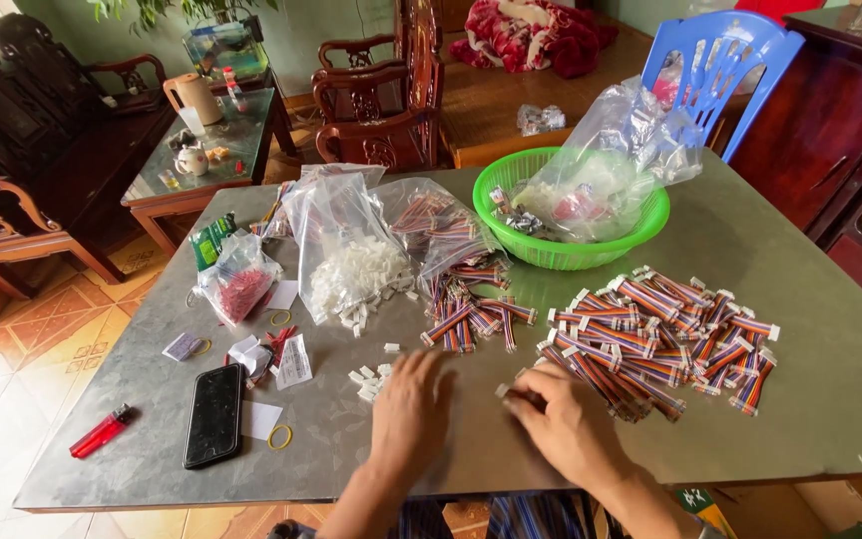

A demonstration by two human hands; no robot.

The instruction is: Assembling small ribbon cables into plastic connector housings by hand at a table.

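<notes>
My left hand lies palm down on the grey table, fingers reaching toward a few loose white plastic connectors. My right hand is curled beside it, pinching a small white connector at its fingertips. Just right of that hand lies a large pile of short multicoloured ribbon cables with white plugs. A smaller pile of the same cables sits ahead of my hands, spilling from a clear bag.
A clear bag of white connectors, a bag of red parts and a green basket holding plastic bags stand farther back. A black phone, red lighter and rubber bands lie left. A blue chair stands behind.
</notes>
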